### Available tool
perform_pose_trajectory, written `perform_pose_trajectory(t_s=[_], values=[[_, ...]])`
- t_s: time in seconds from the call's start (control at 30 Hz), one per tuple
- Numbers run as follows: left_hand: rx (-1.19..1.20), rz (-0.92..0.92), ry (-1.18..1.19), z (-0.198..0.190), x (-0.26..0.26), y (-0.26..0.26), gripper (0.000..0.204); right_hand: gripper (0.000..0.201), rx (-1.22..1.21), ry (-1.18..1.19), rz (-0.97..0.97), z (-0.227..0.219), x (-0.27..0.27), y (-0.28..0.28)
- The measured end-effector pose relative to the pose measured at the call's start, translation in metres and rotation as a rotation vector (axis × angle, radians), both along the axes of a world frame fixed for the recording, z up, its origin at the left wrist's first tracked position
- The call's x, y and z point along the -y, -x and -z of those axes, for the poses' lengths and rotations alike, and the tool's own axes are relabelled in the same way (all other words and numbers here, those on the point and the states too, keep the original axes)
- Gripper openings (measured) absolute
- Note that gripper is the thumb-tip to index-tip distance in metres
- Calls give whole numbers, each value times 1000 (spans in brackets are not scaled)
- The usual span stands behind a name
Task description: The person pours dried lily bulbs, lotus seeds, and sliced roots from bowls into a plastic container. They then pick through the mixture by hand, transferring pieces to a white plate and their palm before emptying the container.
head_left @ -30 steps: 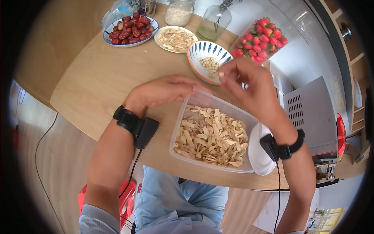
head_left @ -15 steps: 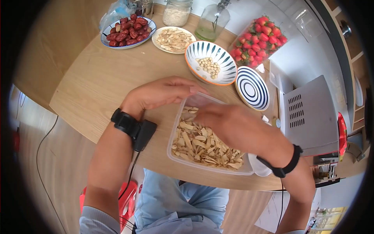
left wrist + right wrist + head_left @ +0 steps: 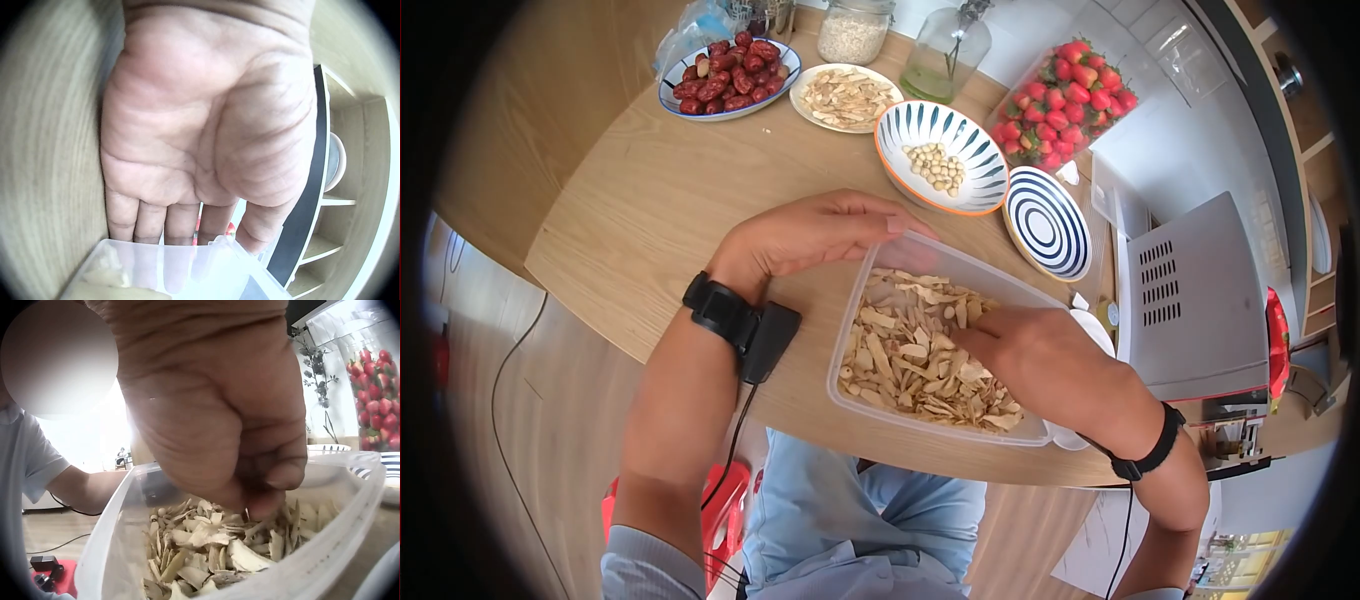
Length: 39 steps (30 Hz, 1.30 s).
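Note:
A clear plastic box point(image 3: 880, 403) of pale dried slices point(image 3: 910, 365) stands near the table's front edge. My right hand point(image 3: 1045, 360) reaches into it, fingers bent and fingertips at the slices; whether they pinch a piece I cannot tell. A few round pale seeds point(image 3: 162, 512) lie among the slices in the right wrist view. Along the outside of the box's far left corner rests my left hand point(image 3: 820, 235), its straight fingers showing through the wall in the left wrist view. Beyond the box, a striped bowl point(image 3: 985, 150) with an orange rim holds pale round seeds point(image 3: 936, 168).
A blue-ringed plate point(image 3: 1048, 225) sits right of the bowl. Farther back are a plate of slices point(image 3: 847, 98), a dish of red dates point(image 3: 735, 78), a grain jar point(image 3: 855, 35), a glass vase point(image 3: 945, 55) and a strawberry container point(image 3: 1065, 105). A grey panel point(image 3: 1195, 300) stands at right.
My right hand has moved from above the striped bowl, where it pinched a small pale piece, down into the box, then slightly right within it. My left hand has stayed at the box corner.

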<state>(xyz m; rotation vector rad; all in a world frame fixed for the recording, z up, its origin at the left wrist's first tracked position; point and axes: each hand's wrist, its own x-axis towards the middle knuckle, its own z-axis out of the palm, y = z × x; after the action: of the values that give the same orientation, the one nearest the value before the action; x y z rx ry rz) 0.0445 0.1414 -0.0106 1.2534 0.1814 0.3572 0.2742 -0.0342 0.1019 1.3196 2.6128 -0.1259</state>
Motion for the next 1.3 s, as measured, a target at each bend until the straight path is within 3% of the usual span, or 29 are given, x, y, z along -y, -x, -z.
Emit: perform_pose_trajectory(t_s=[0.2,0.8,1.0,1.2,1.3], values=[[17,1,21,3,-1,-1,46,11,55,-141,-16,15,-22,2],[55,26,41,-2,1,-1,46,11,140,-149,-159,27,-38,3],[24,16,38,-1,0,0,46,10,-70,-7,-70,8,-31,3],[22,9,23,-3,1,-1,47,14,-97,-16,-71,19,-32,-13],[20,15,38,-1,0,0,47,15,-228,34,-57,19,-35,-16]])
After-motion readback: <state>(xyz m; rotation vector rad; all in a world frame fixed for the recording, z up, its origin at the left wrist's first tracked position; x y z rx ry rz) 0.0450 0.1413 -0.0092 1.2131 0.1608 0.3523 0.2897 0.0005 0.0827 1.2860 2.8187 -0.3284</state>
